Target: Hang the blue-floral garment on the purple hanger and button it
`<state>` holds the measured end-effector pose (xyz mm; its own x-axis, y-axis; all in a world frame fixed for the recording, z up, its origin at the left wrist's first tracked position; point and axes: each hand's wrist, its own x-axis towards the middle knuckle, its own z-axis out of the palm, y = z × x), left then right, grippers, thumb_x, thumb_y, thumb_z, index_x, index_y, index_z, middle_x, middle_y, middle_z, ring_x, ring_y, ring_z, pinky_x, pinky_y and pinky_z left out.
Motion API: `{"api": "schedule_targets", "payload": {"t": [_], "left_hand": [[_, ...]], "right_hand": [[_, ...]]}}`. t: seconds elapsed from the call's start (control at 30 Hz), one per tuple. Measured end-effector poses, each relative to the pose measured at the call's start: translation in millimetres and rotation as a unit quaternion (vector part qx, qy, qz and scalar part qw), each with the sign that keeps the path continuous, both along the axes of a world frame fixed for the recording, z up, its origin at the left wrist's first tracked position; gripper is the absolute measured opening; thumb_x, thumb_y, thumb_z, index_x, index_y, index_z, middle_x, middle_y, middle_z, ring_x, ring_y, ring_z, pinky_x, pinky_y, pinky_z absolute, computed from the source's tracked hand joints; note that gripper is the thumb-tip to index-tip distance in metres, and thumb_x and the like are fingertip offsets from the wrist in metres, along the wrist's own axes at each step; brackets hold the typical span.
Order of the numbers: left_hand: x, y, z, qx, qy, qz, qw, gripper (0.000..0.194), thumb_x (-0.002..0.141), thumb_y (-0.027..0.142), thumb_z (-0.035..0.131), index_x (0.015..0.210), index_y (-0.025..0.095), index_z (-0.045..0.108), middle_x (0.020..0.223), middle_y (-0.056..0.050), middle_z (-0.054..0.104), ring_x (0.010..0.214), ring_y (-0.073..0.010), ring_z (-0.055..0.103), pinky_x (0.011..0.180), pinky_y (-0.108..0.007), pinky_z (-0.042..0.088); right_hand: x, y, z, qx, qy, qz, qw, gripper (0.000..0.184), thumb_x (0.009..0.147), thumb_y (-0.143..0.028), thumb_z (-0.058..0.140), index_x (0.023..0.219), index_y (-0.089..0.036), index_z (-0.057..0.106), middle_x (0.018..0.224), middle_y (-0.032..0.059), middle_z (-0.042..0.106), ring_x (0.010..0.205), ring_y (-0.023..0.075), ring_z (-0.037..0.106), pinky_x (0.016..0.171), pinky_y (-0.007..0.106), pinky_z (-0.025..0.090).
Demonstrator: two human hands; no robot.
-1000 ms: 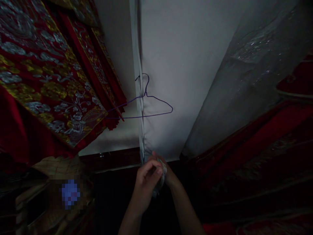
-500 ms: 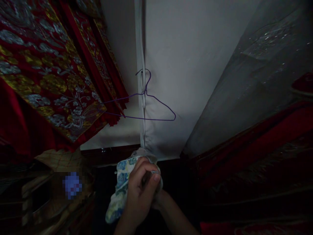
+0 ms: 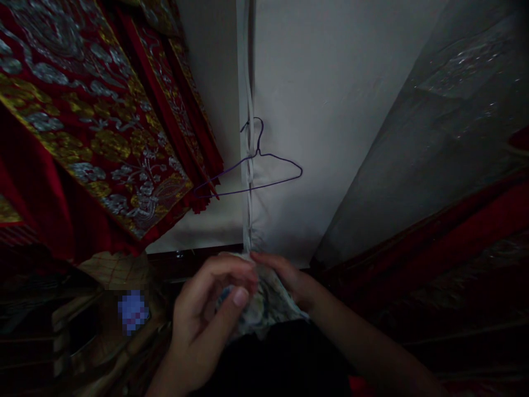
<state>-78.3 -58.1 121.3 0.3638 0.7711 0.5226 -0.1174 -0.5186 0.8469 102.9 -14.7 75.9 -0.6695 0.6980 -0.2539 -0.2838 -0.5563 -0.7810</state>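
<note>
A white cloth (image 3: 268,309) printed with blue and yellow-green flowers hangs between my two hands at the lower middle. My left hand (image 3: 206,309) curls loosely at its left side, fingertips against the fabric and thumb bent in towards them. On the right, my right hand (image 3: 289,278) grips the cloth's upper edge, fingers stretched along it; its thumb is hidden. A thin purple wire hanger (image 3: 275,183) hangs from a pale cord (image 3: 249,82) above both hands, with nothing on it.
Red embroidered drapery (image 3: 111,127) with gold and silver flowers hangs at the upper left. Below it stands a wooden chair (image 3: 61,342) beside a blurred blue patch (image 3: 133,311). A pale wall (image 3: 322,99) is ahead; shiny plastic sheeting (image 3: 458,71) and red fabric (image 3: 454,220) are at right.
My hands, close together on the bunched cloth before, have moved apart, left hand leftward and right hand up. The cloth is now spread between them. The hanger has turned and tilted.
</note>
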Motion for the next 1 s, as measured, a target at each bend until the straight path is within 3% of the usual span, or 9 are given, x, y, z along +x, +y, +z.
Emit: {"api": "schedule_targets", "payload": {"t": [0.1,0.2,0.27,0.43,0.57,0.67,0.77,0.87,1.0], "left_hand": [[-1,8,-17.2,0.002,0.035,-0.013,0.999,0.041,0.103,0.049,0.044,0.136,0.028,0.055,0.130,-0.010,0.062,0.124,-0.0241,0.058,0.105,-0.036,0.046],[2,1,-53.9,-0.047,0.179,-0.205,0.961,0.078,0.095,0.074,0.029,0.154,0.024,0.038,0.142,-0.016,0.057,0.131,-0.0300,0.055,0.109,-0.044,0.045],[-1,-8,-78.7,-0.034,0.265,-0.269,0.925,0.080,0.091,0.076,0.040,0.151,0.022,0.044,0.142,-0.017,0.058,0.129,-0.0321,0.057,0.110,-0.046,0.045],[-37,4,-98.7,0.061,0.439,-0.078,0.893,0.028,0.096,0.038,0.052,0.105,0.021,0.072,0.109,-0.012,0.075,0.104,-0.0274,0.070,0.094,-0.038,0.054],[-65,42,-60.3,0.073,0.483,0.121,0.864,0.030,0.095,0.033,0.046,0.112,0.019,0.067,0.092,-0.010,0.075,0.084,-0.0261,0.072,0.078,-0.035,0.056],[-62,53,-27.0,0.049,0.485,0.139,0.862,0.034,0.093,0.031,0.048,0.121,0.018,0.063,0.089,-0.009,0.075,0.082,-0.0269,0.073,0.076,-0.035,0.056],[-42,47,-18.3,0.054,0.433,0.054,0.898,0.028,0.097,0.029,0.045,0.116,0.021,0.065,0.101,-0.009,0.073,0.098,-0.0246,0.070,0.091,-0.035,0.054],[-26,43,-35.0,0.055,0.390,0.027,0.919,0.027,0.100,0.030,0.043,0.106,0.020,0.068,0.109,-0.011,0.069,0.106,-0.0237,0.066,0.097,-0.034,0.050],[-36,54,-60.5,-0.029,0.383,0.016,0.923,0.039,0.102,0.043,0.041,0.092,0.017,0.068,0.096,-0.008,0.069,0.092,-0.0226,0.067,0.083,-0.030,0.053]], "right_hand": [[1,-11,13.6,0.085,-0.075,0.193,0.975,0.039,0.066,-0.044,0.088,0.085,-0.014,0.071,0.079,-0.0002,0.071,0.074,0.0129,0.065,0.077,0.023,0.050],[5,-22,23.9,0.179,-0.108,0.428,0.879,0.030,0.060,-0.034,0.090,0.073,-0.016,0.069,0.071,-0.0041,0.068,0.070,0.0117,0.062,0.072,0.020,0.050],[16,-25,29.4,0.251,-0.164,0.467,0.832,0.021,0.066,-0.023,0.085,0.064,-0.017,0.066,0.061,-0.0071,0.061,0.063,0.0093,0.058,0.064,0.017,0.047],[68,1,49.4,0.389,-0.340,0.250,0.819,0.016,0.080,-0.009,0.059,0.077,-0.015,0.074,0.063,-0.0055,0.060,0.059,0.0071,0.054,0.059,0.017,0.041],[87,58,58.5,0.467,-0.347,-0.125,0.804,0.050,0.073,-0.007,0.058,0.119,-0.019,0.073,0.083,0.0000,0.070,0.071,0.0122,0.062,0.067,0.022,0.048],[75,108,44.7,0.465,-0.299,-0.338,0.761,0.069,0.074,-0.012,0.059,0.142,-0.023,0.055,0.090,0.0010,0.071,0.074,0.0152,0.064,0.068,0.025,0.052],[56,150,15.5,0.460,-0.271,-0.367,0.762,0.070,0.078,-0.017,0.058,0.147,-0.022,0.046,0.112,0.0046,0.071,0.099,0.0188,0.066,0.093,0.032,0.052],[53,170,-13.8,0.464,-0.316,-0.326,0.761,0.063,0.079,-0.018,0.058,0.142,-0.020,0.051,0.113,0.0060,0.072,0.105,0.0221,0.066,0.099,0.035,0.048],[87,152,-32.3,0.493,-0.460,-0.313,0.669,0.052,0.081,-0.018,0.051,0.131,-0.024,0.061,0.094,0.0035,0.073,0.086,0.0234,0.067,0.080,0.031,0.048]]}}
